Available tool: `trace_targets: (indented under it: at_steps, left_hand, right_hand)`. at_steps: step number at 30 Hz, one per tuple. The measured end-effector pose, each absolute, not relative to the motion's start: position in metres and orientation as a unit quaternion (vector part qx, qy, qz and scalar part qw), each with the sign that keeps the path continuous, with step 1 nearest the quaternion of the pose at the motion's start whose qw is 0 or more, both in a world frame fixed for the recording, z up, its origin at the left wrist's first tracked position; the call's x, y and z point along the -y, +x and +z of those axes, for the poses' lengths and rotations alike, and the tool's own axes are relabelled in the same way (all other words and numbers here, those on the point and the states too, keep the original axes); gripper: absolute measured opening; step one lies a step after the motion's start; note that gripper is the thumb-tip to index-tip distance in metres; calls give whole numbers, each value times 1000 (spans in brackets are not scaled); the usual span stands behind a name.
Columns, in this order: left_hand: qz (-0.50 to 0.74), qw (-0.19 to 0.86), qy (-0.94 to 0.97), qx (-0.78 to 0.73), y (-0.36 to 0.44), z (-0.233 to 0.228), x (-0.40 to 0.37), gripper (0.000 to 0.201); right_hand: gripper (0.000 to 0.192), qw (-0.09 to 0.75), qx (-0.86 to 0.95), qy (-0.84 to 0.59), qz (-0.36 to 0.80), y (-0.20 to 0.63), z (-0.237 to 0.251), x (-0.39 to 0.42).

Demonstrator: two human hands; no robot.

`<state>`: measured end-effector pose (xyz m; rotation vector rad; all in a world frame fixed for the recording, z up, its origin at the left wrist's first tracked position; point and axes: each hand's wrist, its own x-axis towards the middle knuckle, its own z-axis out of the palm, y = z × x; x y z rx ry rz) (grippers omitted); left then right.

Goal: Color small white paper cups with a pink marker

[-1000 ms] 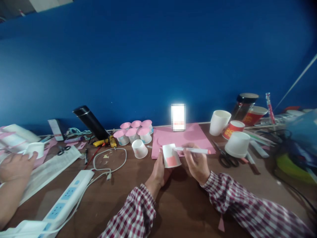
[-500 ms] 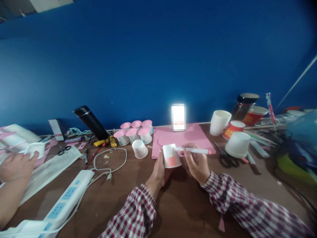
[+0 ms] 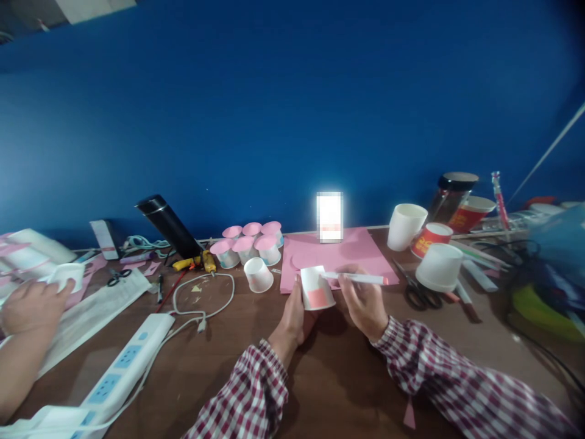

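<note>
Left hand [image 3: 292,318] grips a coral-patched white paper cup [image 3: 319,286] above the table [image 3: 219,366]; right hand [image 3: 365,303] pinches a slim white marker [image 3: 365,278] at the cup's side. Colouring appears underway; the next stroke calls for steadiness.

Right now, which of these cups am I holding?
The white cup with the coral patch: your left hand holds it beside the marker in your right hand. Your hands hold no others.

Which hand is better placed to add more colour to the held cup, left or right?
Right, I'd judge: the right hand holds the marker, its tip at or very near the cup, above the coral patch. The left hand is taken up holding the cup.
</note>
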<state>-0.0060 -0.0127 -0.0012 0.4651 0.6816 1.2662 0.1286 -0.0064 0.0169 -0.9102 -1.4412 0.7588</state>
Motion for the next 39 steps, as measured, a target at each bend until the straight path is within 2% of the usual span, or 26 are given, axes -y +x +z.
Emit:
trace_targets:
  at_steps: [39]
  left_hand:
    - [580,722,204,-318,-6,-2,12,50]
  right_hand:
    - [18,589,636,-399,298,129,22,7]
